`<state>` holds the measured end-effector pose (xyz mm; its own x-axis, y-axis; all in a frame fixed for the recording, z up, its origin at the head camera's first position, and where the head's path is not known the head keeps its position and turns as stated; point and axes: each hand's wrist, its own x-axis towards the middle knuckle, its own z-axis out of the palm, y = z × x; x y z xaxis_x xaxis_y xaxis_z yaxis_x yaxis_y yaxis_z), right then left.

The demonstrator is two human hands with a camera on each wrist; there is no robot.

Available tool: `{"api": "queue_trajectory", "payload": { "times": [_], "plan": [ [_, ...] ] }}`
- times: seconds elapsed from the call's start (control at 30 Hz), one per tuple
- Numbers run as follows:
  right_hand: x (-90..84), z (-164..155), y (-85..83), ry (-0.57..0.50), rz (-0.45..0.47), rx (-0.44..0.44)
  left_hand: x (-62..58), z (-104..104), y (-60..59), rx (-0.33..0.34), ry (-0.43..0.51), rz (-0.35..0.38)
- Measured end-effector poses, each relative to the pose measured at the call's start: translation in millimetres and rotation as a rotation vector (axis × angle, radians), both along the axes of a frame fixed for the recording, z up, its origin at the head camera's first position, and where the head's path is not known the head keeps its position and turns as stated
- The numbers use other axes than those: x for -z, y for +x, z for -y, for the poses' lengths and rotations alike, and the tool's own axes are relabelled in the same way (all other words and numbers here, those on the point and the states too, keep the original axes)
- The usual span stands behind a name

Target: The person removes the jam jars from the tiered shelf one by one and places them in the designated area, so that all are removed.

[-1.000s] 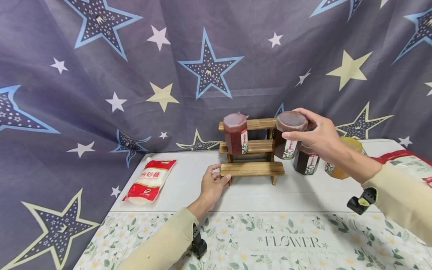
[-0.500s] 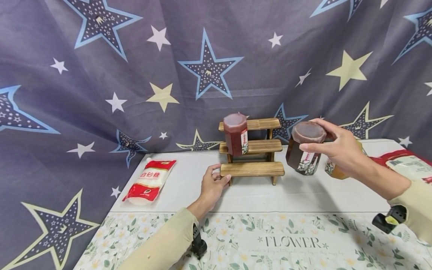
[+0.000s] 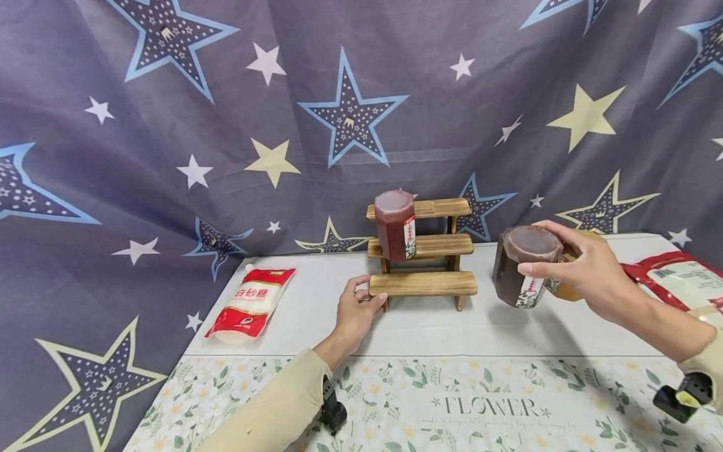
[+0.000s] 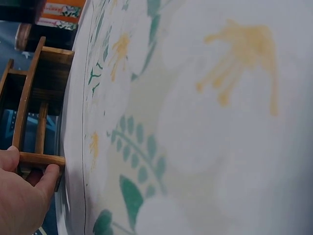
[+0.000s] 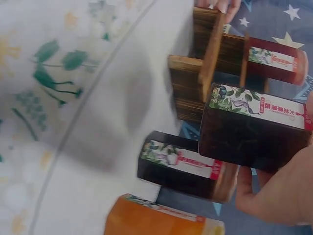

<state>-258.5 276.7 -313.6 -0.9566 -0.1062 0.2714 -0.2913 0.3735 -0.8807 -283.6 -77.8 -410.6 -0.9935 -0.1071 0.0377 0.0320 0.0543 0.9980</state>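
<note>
My right hand (image 3: pixel 559 257) grips a dark brown jar (image 3: pixel 516 270) by its lid end and holds it tilted, just above the table, right of the wooden three-step rack (image 3: pixel 423 282). The right wrist view shows that jar (image 5: pixel 254 129) in front of the rack (image 5: pixel 210 63). My left hand (image 3: pixel 364 300) pinches the left end of the rack's bottom step (image 4: pixel 41 159). A red jar (image 3: pixel 395 226) stands on the middle step.
A second dark jar (image 5: pixel 181 164) and an orange jar (image 5: pixel 161 218) stand on the table under my right hand. A white and red sugar bag (image 3: pixel 251 301) lies at the left, a red packet (image 3: pixel 678 276) at the far right. A star-print cloth hangs behind.
My right hand has carried the dark jar from in front of the rack's upper steps down and to the right, and it now hides the second dark jar. The left hand has not moved.
</note>
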Motion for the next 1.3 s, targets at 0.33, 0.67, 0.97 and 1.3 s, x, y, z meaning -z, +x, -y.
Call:
{"api": "queue_trajectory", "payload": {
  "times": [0.33, 0.67, 0.97, 1.3],
  "plan": [
    [23.6, -11, 8.9, 0.086, 0.043, 0.0, 0.4, 0, -0.8, 0.002, -0.002, 0.008],
    [37.9, -13, 10.8, 0.14, 0.109, 0.048, -1.5, 1, 1.9, -0.004, -0.016, 0.012],
    [44.6, -11, 7.6, 0.123, 0.17, 0.031, -1.6, 1, 1.7, -0.001, -0.014, 0.002],
    [48.7, -12, 6.5, 0.129, 0.206, 0.013, -2.3, 0, 1.2, -0.006, -0.01, 0.008]
  ]
}}
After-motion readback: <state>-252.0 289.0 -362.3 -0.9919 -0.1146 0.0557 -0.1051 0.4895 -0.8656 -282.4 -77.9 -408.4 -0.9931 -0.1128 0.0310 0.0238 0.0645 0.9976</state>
